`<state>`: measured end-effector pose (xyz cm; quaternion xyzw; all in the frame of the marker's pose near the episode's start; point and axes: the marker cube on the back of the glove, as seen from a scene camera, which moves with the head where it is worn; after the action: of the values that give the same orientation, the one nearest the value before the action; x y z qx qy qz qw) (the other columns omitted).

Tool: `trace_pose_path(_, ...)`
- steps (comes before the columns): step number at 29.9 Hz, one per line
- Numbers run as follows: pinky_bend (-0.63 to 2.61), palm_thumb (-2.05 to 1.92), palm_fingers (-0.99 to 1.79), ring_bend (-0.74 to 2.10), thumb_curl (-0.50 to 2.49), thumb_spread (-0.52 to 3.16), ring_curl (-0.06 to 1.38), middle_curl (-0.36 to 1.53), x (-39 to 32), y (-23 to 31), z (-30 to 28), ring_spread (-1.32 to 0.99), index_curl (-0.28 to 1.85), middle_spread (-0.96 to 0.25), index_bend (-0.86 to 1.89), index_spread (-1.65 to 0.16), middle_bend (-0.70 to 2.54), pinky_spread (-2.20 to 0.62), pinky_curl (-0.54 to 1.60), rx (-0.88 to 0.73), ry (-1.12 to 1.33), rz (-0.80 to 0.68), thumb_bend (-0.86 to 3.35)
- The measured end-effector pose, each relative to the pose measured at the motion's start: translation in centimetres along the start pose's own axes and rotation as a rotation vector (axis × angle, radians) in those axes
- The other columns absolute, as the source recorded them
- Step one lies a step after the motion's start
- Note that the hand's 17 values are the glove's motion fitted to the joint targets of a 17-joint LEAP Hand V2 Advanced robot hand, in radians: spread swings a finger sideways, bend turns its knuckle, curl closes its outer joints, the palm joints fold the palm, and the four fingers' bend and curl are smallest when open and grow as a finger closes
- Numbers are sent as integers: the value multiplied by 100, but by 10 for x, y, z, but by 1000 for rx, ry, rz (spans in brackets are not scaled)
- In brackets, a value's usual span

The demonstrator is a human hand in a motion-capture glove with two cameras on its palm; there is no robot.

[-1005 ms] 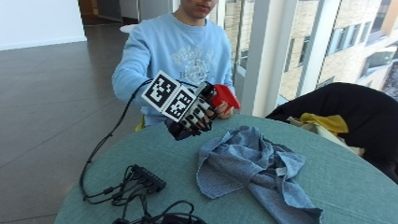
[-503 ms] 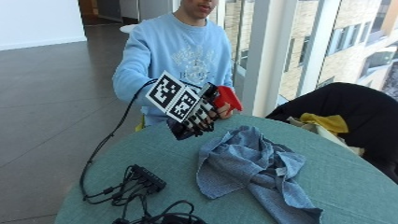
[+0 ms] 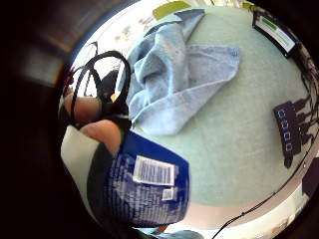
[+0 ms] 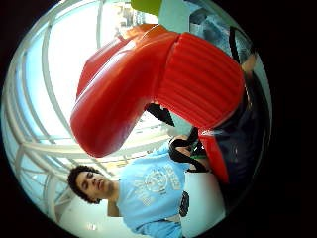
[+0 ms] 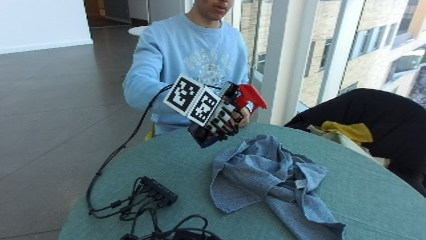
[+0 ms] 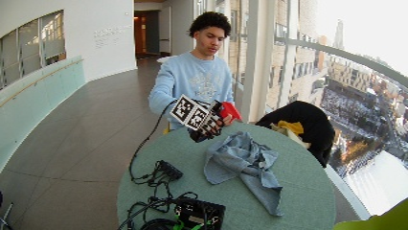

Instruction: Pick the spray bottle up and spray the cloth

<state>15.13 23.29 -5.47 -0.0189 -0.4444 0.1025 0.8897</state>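
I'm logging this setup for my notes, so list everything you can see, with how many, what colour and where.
spray bottle: one, red trigger head, dark blue body, held above the table's near edge in front of the person.
cloth: one, light blue, crumpled on the middle of the table.
table: one, round, pale green top.
cable hub: one, black, on the table beside the cloth, cables trailing from it.
black box: one, at the table's edge with coiled cables.
chair: one, draped in black fabric, with a yellow item on it, beside the table.
right hand: one, black glove, grips the spray bottle.
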Motion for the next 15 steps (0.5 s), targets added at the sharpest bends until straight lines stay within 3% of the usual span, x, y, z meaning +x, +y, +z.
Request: trace_pose_path(15,22,91,119,57,68,63,40,49,-92,-34,63,-2,45,-10,16,-17,32,11,37,68,-150,-334,-3)
